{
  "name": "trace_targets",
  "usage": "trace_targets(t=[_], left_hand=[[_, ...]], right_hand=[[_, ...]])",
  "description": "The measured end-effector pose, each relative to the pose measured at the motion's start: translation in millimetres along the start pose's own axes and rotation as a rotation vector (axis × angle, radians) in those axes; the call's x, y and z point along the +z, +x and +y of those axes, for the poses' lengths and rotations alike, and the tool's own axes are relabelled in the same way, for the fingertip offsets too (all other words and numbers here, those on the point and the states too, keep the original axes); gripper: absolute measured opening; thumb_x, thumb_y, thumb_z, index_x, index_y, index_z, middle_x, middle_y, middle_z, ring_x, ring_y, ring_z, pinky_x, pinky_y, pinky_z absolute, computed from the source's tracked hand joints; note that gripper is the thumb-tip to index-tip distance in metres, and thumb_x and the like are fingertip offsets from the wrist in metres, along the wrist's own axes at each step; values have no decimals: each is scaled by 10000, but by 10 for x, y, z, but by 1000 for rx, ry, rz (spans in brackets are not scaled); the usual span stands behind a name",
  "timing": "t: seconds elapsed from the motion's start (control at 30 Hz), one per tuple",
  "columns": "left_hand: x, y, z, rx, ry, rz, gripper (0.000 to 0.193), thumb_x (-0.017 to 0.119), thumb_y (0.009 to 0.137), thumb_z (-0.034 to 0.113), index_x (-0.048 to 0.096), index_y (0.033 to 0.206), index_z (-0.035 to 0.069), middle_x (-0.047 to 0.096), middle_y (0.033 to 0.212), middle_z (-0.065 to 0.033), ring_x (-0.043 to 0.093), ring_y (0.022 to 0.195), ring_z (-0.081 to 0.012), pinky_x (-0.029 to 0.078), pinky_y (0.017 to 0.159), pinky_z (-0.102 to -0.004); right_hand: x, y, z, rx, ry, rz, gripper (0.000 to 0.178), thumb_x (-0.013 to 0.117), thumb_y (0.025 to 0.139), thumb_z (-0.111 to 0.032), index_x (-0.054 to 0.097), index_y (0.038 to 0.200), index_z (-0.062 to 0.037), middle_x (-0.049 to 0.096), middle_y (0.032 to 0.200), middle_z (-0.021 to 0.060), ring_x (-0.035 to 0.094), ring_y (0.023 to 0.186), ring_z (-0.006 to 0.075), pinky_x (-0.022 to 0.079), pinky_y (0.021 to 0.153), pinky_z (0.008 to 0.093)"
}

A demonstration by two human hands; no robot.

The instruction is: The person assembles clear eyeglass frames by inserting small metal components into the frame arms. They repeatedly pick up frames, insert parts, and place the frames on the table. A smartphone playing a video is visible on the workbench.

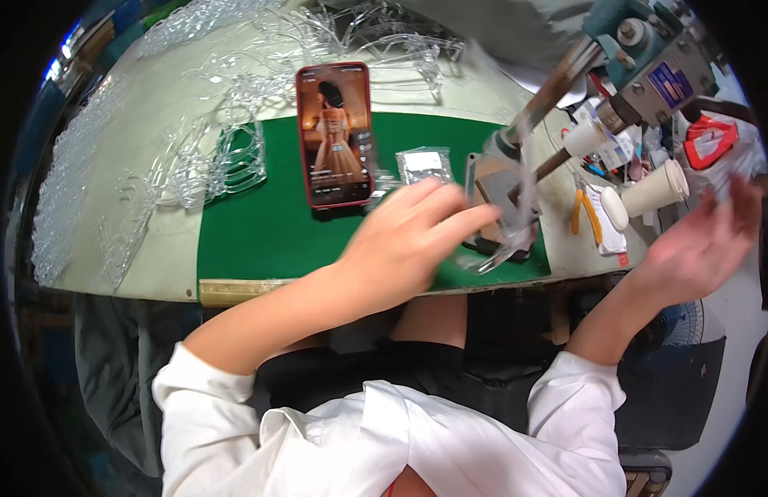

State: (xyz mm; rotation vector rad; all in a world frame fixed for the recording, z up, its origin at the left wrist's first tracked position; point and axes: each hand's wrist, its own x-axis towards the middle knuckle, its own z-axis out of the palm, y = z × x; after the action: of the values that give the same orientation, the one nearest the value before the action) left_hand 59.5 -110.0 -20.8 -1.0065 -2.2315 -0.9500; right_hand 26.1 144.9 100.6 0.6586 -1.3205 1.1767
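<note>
My left hand (413, 236) is over the front of the green mat, its fingers bent and drawn together. By its thumb and fingertips is a blurred clear plastic piece (501, 255), which it seems to grip; the contact is partly hidden. This piece lies across the base plate (504, 199) of a hand press (640, 62). My right hand (707, 240) is raised off the table's right end, blurred, with its fingers stretched out and nothing visible in them. A small clear bag (423, 164) with a white label lies just beyond my left hand.
A phone (334, 137) in a red case stands on the green mat (251, 240), its screen lit. Clear plastic pieces (222, 161) pile up at left and back. On the right are yellow-handled pliers (588, 214), a white cup (655, 189) and a red-and-white bag (711, 142).
</note>
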Motion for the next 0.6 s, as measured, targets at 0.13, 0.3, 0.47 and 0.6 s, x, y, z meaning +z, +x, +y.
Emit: trace_targets(t=[0.13,0.3,0.47,0.6], left_hand=[[-659,-594,-196,58,527,-176,278,533,756,114,620,1012,52,596,1192,-135,544,1140,-309,435,949,-439],[-909,-562,-500,147,593,-397,260,506,792,111,603,1032,88,572,1270,-98,388,1329,-284,258,1130,-481],[-1265,-383,-948,95,701,-346,352,537,790,34,582,1135,91,590,1225,-94,447,1275,-273,290,1109,-482],[-1565,-324,-977,-153,478,15,342,537,826,-38,547,1156,53,626,1160,-125,575,1123,-295,476,914,-418]], right_hand=[[-7,-1188,-45,386,58,-551,186,541,786,47,570,959,-13,551,964,100,487,831,152,396,715,254],[107,-1752,-241,591,47,-854,130,579,768,63,621,847,-32,597,819,54,536,707,130,364,528,229],[161,-1783,-252,648,45,-945,139,576,761,71,621,850,-24,597,813,57,538,685,140,363,515,242],[168,-1865,-255,640,20,-1025,190,636,768,11,642,954,-26,576,843,83,538,708,184,403,550,273]])
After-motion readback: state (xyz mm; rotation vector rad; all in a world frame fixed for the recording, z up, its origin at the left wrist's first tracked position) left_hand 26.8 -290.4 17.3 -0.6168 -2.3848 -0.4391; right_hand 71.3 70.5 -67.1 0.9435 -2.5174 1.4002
